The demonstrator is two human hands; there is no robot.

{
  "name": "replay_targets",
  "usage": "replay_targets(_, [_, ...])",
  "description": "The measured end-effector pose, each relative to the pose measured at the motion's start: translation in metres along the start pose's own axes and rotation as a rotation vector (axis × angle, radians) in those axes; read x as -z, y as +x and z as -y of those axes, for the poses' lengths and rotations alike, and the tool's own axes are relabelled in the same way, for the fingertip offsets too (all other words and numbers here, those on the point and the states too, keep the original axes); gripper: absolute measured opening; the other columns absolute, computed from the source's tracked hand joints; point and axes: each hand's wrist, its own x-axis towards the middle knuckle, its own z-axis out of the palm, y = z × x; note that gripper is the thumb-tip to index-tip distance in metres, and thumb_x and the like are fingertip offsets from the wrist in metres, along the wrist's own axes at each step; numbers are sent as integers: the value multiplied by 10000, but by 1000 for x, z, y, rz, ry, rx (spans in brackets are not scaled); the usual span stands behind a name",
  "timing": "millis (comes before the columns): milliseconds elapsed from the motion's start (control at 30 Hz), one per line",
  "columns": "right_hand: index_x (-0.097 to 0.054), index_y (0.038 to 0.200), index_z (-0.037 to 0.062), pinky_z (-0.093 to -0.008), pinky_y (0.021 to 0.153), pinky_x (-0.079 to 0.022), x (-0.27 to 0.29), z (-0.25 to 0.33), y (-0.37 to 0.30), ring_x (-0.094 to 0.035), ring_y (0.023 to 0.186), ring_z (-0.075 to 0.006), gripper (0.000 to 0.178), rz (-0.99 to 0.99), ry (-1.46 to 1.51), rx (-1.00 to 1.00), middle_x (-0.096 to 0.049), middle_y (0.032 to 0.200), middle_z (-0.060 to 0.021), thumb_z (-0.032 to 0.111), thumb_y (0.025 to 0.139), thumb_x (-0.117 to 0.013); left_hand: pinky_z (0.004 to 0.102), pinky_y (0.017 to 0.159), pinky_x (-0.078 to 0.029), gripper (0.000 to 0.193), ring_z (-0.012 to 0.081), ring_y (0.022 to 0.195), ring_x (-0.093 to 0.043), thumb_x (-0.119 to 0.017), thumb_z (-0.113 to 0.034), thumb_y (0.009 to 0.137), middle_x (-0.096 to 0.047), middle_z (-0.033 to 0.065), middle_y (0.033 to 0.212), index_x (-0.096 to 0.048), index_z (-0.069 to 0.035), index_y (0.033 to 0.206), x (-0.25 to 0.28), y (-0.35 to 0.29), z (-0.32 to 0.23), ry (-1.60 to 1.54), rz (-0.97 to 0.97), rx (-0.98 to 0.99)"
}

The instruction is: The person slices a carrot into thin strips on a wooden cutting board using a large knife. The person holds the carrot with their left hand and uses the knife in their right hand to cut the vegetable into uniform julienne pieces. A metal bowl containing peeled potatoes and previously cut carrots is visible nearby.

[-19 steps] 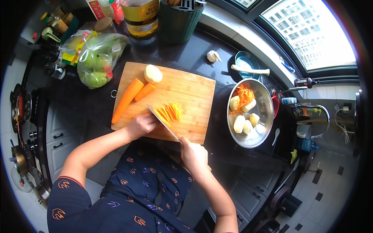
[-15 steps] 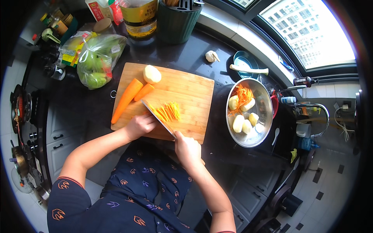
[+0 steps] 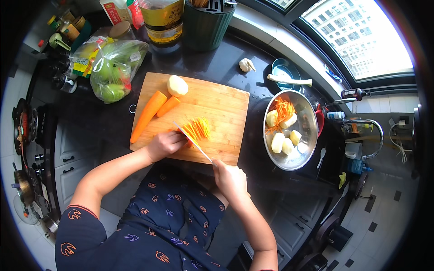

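The carrot strips (image 3: 198, 129) lie near the centre of the wooden cutting board (image 3: 226, 113); they are bright orange, thin and bunched side by side in a slanting row. The knife (image 3: 195, 144) borders them at 7 to 8 o'clock, its blade seen nearly edge-on. The right grip (image 3: 230, 180), at 5 o'clock, is clenched around the knife's handle. The left grip (image 3: 167, 143), at 7 to 8 o'clock, has curled fingers beside the blade; it conceals what lies beneath, so whether it grasps anything cannot be told. On the board, a long carrot (image 3: 148, 116) occupies 9 o'clock, a short carrot piece (image 3: 168, 107) 10 o'clock, and a peeled potato (image 3: 177, 85) 11 o'clock. On the dark tabletop (image 3: 203, 67), a metal bowl (image 3: 307, 151) at 3 o'clock contains shredded carrot (image 3: 284, 113) and peeled pieces (image 3: 277, 142). A garlic bulb (image 3: 245, 65) sits between 1 and 2 o'clock, and a plastic bag (image 3: 113, 67) of green produce at 10 o'clock. The blade and left grip obstruct the strips' near-left side.
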Motion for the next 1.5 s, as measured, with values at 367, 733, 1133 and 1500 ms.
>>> replay_targets(367, [-703,1196,152,-502,593,-573,-23,7,19,-706,629,-391,256,-80,32,70,-694,693,-206,193,974,-584,294,667,-606,186,187,884,-720,-730,-124,809,-718,3,957,-759,-101,991,3,-3,0,35,66,6])
replay_targets(733, [-717,1145,154,-494,614,-573,3,3,-6,-699,646,-397,212,12,5,-6,-693,707,-197,235,969,-631,325,668,-609,193,224,874,-723,-763,-112,752,-722,56,968,-758,-86,943,-2,-7,3,-2,57,-19])
replay_targets(1133, [-714,1118,134,-503,639,-577,-16,13,26,-709,685,-402,199,-61,64,41,-698,732,-215,221,976,-604,303,667,-610,203,199,866,-729,-727,-110,778,-727,11,963,-754,-105,979,-4,-10,4,36,64,-13])
replay_targets(1500, [-698,1180,125,-478,583,-574,9,4,-7,-707,628,-365,241,-5,-11,42,-696,699,-186,205,969,-611,309,643,-601,162,200,825,-728,-786,-135,778,-726,15,916,-760,-100,934,8,3,2,-28,46,-1])
